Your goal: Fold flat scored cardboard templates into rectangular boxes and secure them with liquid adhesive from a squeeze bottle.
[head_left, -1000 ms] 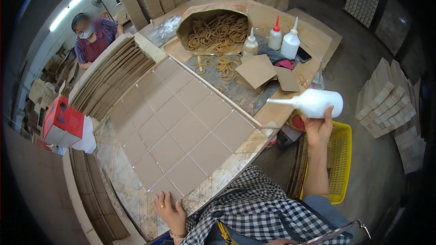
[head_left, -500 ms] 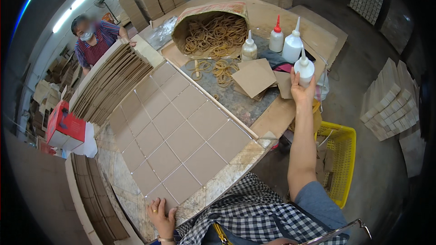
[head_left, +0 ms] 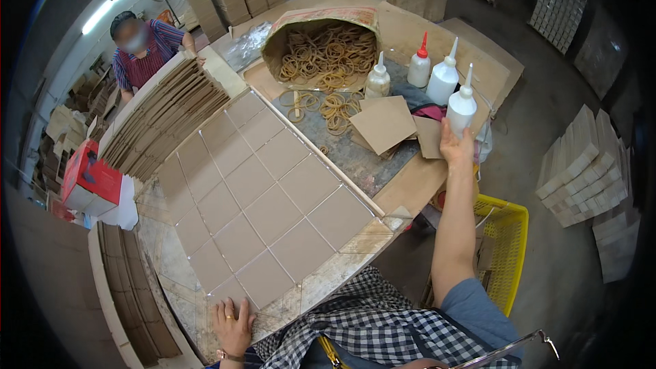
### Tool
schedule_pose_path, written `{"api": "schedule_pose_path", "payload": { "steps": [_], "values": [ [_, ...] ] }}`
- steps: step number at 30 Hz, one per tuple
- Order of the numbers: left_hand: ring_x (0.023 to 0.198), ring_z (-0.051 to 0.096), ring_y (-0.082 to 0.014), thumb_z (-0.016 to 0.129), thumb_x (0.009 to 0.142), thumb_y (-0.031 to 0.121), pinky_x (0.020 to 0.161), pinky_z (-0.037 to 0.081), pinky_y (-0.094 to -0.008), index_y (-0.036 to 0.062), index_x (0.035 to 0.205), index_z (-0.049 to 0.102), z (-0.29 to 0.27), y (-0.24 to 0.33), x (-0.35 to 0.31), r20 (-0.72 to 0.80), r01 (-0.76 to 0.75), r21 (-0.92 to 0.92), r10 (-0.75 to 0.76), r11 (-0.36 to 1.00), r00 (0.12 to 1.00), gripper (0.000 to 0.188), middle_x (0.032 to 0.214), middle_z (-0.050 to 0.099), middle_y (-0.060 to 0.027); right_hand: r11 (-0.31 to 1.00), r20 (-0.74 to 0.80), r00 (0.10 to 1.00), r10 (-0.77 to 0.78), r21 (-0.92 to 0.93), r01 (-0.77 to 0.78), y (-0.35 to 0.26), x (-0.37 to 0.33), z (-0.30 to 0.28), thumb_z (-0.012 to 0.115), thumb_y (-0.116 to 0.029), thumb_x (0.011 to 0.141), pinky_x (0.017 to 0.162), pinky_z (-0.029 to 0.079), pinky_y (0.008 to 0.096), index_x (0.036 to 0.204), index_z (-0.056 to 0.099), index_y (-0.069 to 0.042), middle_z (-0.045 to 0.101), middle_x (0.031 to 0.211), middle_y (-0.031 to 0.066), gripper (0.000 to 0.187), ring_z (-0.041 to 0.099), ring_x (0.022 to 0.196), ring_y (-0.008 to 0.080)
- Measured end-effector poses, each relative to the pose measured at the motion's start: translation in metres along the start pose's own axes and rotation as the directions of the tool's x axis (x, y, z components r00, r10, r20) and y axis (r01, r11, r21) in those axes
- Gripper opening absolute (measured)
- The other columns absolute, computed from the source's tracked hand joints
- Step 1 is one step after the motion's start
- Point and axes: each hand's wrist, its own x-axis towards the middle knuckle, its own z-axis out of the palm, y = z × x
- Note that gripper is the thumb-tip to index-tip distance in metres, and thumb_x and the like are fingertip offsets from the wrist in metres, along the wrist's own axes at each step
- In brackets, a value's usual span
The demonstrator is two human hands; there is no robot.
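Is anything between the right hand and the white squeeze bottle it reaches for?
No. The right hand is already on the white squeeze bottle, standing upright at the table's far right edge by two other bottles; nothing sits between them.

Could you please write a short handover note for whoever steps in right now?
Right hand: stretched out, fingers around the base of a white squeeze bottle standing upright on the table's far right, beside two more bottles.
Left hand: flat on the near table edge, holding nothing.
Grid of brown cardboard squares laid out on the table.
Rubber bands in the open sack behind.
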Motion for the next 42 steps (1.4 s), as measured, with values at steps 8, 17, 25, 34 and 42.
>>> {"api": "schedule_pose_path", "payload": {
  "steps": [8, 17, 25, 34, 42],
  "values": [
    [0.096, 0.059, -0.0435, 0.056, 0.087, 0.026, 0.094, 0.043, -0.0504, -0.0049, 0.121, 0.053, -0.003, -0.006, 0.006, 0.026, -0.281, 0.255, 0.284, 0.925, 0.958, 0.046, 0.105, 0.057, -0.0346, -0.715, 0.644, 0.760, 0.085, -0.492, 0.496, 0.049, -0.092, 0.014, 0.076, -0.029, 0.070, 0.096, 0.042, 0.0411, 0.133, 0.043, -0.001, 0.045, 0.133, 0.0226, 0.076, 0.046, 0.123, 0.0343],
    [0.091, 0.064, -0.0394, 0.046, 0.082, 0.009, 0.093, 0.045, -0.0477, -0.0148, 0.110, 0.056, -0.035, -0.007, 0.009, 0.160, -0.514, 0.447, 0.499, 0.733, 0.852, 0.038, 0.090, 0.063, -0.0338, -0.859, 0.319, 0.885, 0.340, -0.278, 0.430, 0.011, -0.057, 0.030, 0.087, -0.015, 0.043, 0.110, 0.029, 0.0370, 0.146, 0.026, -0.009, 0.037, 0.143, 0.0200, 0.119, 0.034, 0.133, 0.0339],
    [0.092, 0.064, -0.0416, 0.047, 0.082, 0.009, 0.090, 0.047, -0.0502, -0.0157, 0.108, 0.056, -0.036, 0.012, -0.020, 0.204, -0.504, 0.403, 0.462, 0.764, 0.863, 0.037, 0.088, 0.063, -0.0344, -0.806, 0.139, 0.903, 0.407, -0.410, 0.427, 0.024, -0.040, 0.065, 0.090, -0.018, 0.042, 0.112, 0.025, 0.0356, 0.148, 0.016, -0.010, 0.031, 0.146, 0.0211, 0.130, 0.028, 0.137, 0.0321],
    [0.104, 0.057, -0.0429, 0.057, 0.080, 0.012, 0.095, 0.042, -0.0524, -0.0061, 0.120, 0.052, -0.021, 0.033, -0.055, 0.027, -0.020, 0.028, 0.019, 0.999, 0.999, 0.044, 0.111, 0.056, -0.0314, -0.845, 0.202, 0.880, 0.431, -0.253, 0.471, 0.043, -0.069, 0.072, 0.091, -0.028, 0.043, 0.108, 0.030, 0.0360, 0.141, 0.030, -0.001, 0.039, 0.140, 0.0220, 0.119, 0.038, 0.130, 0.0335],
    [0.075, 0.056, -0.0272, 0.058, 0.085, 0.019, 0.065, 0.044, -0.0376, 0.0002, 0.087, 0.063, 0.018, 0.084, -0.103, -0.132, 0.386, -0.418, -0.476, 0.822, 0.870, 0.019, 0.088, 0.064, -0.0122, -0.794, 0.497, 0.771, 0.398, -0.235, 0.561, 0.014, -0.106, 0.045, 0.072, -0.021, 0.075, 0.091, 0.045, 0.0370, 0.123, 0.055, -0.002, 0.062, 0.112, 0.0189, 0.055, 0.059, 0.105, 0.0333]
  ]
}}
